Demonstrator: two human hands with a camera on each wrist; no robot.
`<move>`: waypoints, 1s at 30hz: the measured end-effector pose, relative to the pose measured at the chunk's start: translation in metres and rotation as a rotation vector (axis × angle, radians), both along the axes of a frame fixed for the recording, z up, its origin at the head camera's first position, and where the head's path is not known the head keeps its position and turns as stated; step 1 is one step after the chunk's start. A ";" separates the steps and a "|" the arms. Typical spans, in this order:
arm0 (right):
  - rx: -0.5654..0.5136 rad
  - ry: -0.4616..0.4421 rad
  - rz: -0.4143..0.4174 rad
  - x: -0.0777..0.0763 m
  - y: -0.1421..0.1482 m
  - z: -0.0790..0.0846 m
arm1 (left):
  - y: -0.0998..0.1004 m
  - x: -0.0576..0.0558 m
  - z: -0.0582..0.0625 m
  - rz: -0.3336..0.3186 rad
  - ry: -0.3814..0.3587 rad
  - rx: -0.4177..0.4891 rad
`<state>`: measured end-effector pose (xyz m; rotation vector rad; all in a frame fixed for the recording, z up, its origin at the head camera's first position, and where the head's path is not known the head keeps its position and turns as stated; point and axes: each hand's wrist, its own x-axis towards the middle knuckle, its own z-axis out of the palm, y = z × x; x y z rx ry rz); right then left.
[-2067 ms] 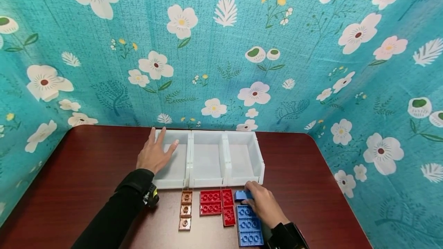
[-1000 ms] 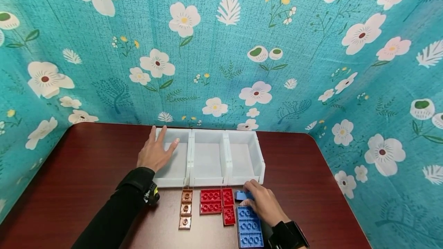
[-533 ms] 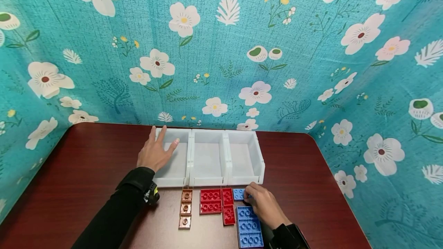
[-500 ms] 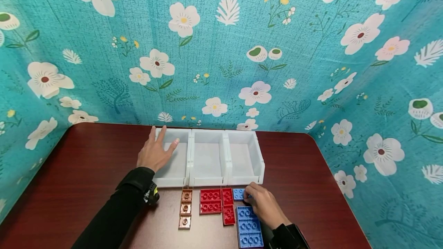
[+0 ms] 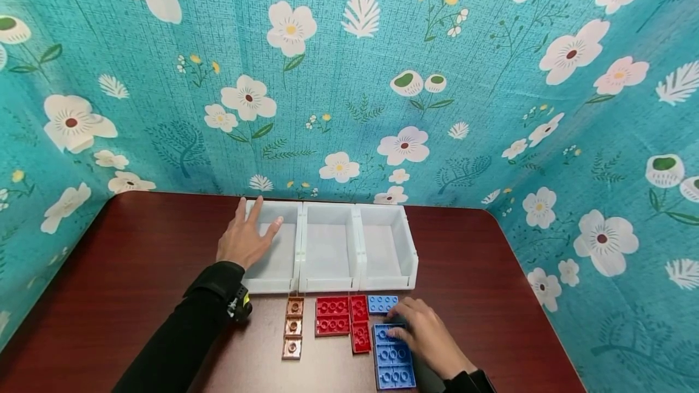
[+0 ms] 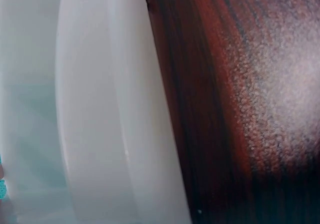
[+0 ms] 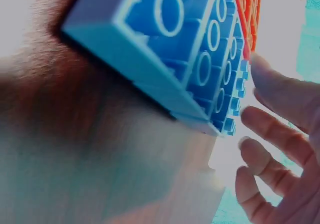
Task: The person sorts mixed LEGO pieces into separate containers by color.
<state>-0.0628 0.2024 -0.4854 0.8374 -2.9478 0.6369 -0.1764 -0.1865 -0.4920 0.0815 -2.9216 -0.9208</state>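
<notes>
R hand (image 5: 428, 335) is being held just R of the studded blue brick (image 5: 381, 304), fingers slightly bent & parted, thumb over the top row of the upturned blue bricks (image 5: 394, 355); whether any brick is being touched can't be told. The studded brick is being seen just in front of the R bin (image 5: 386, 284), long axis running L–R, parallel to the bin's front edge, studs pointing up. On the person's side, three upturned bricks are being shown side by side: each w/ long axis L–R, the column itself running toward the person, hollow undersides up.

All blue pcs are being lit as plain mid-blue; round tubes are being shown inside the upturned ones, w/ smooth outer walls.

L of the studded brick, space is being bounded closely by red bricks (image 5: 332, 315); R of the hand, room is being given by dark-red tabletop (image 5: 469, 278), reaching its R edge.

Farther L, copper-brown bricks (image 5: 292, 327) are being shown in a column. L hand (image 5: 244, 241) is being held at the L bin (image 5: 267, 286), fingers spread. Behind, a floral teal curtain (image 5: 338, 108) is being seen.
</notes>
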 end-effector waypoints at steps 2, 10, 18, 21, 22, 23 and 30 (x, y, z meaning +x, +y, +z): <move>0.038 -0.024 0.018 0.002 0.002 0.000 | 0.000 0.000 0.000 0.001 -0.001 -0.004; 0.093 -0.120 0.042 0.006 0.005 0.001 | 0.000 0.000 0.002 0.003 -0.010 -0.012; 0.087 -0.210 0.033 0.010 -0.001 0.002 | 0.001 0.000 0.000 -0.002 -0.003 -0.005; 0.108 -0.210 0.030 0.012 -0.004 -0.001 | 0.001 0.000 0.000 -0.001 0.006 -0.003; 0.115 -0.205 0.031 0.013 -0.004 -0.001 | 0.000 0.000 0.000 -0.002 0.008 -0.003; 0.122 -0.199 0.032 0.014 -0.005 -0.002 | 0.000 0.000 -0.001 -0.001 0.011 -0.002; 0.188 -0.120 0.029 0.021 -0.006 -0.006 | 0.000 0.000 -0.003 0.004 0.023 -0.007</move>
